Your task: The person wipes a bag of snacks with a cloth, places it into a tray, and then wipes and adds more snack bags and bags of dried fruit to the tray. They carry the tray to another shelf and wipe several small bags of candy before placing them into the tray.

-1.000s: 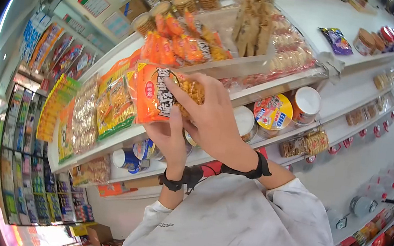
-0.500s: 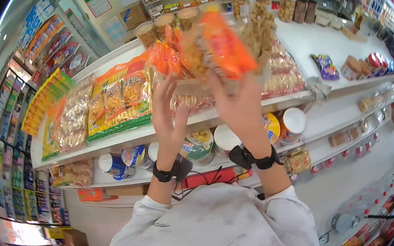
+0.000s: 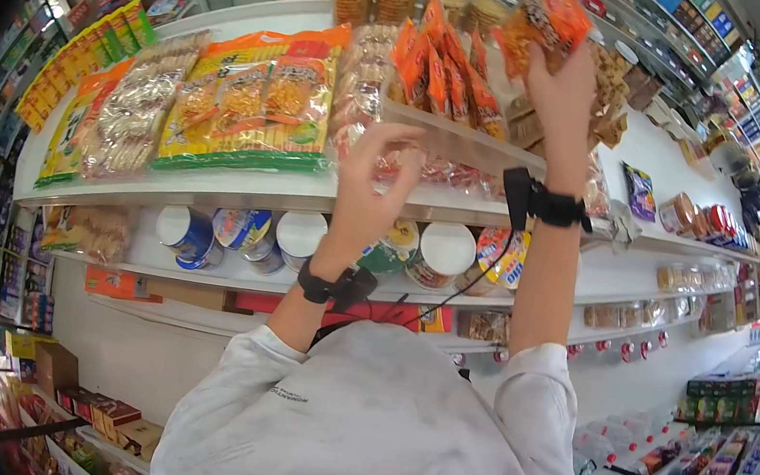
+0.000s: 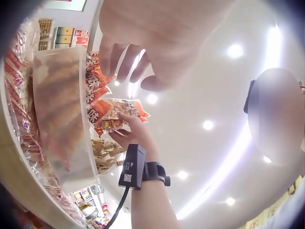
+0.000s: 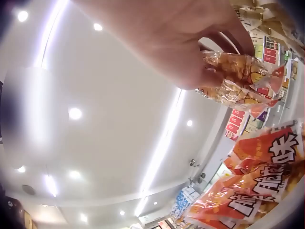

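Note:
My right hand (image 3: 563, 93) grips an orange and clear snack bag (image 3: 547, 30) from below, raised over the right part of a translucent plastic bin (image 3: 471, 142). In the right wrist view the thumb and fingers pinch the bag's crinkled clear side (image 5: 233, 78). Several matching orange snack bags (image 3: 446, 77) stand upright in the bin's left part. Brown paper-like packs (image 3: 610, 100) stand in the bin on the right, beside my right wrist. My left hand (image 3: 374, 174) hangs in front of the bin's left end, fingers loosely bent, with nothing in them.
Large yellow-orange snack packs (image 3: 253, 103) lie along the shelf to the left. Round tubs (image 3: 395, 4) line the back. Cup noodles (image 3: 446, 255) fill the shelf below. A purple snack bag (image 3: 639, 191) lies on the counter at the right.
The orange bag has gone from between both hands near the shelf front to up and right over the bin, in my right hand alone. The left hand let go. The view has turned.

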The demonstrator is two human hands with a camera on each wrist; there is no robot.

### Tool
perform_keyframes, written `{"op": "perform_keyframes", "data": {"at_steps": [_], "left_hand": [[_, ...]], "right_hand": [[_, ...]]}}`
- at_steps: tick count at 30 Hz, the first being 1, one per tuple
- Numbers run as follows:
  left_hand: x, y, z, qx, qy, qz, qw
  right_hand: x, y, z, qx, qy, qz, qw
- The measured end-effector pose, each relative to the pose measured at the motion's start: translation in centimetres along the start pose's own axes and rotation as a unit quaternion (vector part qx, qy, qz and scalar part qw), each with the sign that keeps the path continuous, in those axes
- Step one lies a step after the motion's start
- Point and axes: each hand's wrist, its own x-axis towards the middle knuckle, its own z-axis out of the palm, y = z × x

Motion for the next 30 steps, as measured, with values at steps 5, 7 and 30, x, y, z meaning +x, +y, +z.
{"op": "perform_keyframes", "data": {"at_steps": [5, 7, 30], "left_hand": [[-0.5, -1.1, -1.3, -0.025, -0.004, -0.03, 0.999], [-0.3, -1.3, -1.7, -0.009, -0.001, -0.028, 1.0], [0.5, -3.7, -5.0, -0.066, 0.057, -0.127, 0.988]], "right_hand": [[0.3, 1.2, 3.5, -0.065, -0.101, 0.05, 0.991], [0.5, 0.6, 3.8, -0.069, -0.163, 0.069, 0.982], [0.5, 3.6, 4.2, 0.142, -0.441, 0.258, 0.848]]}}
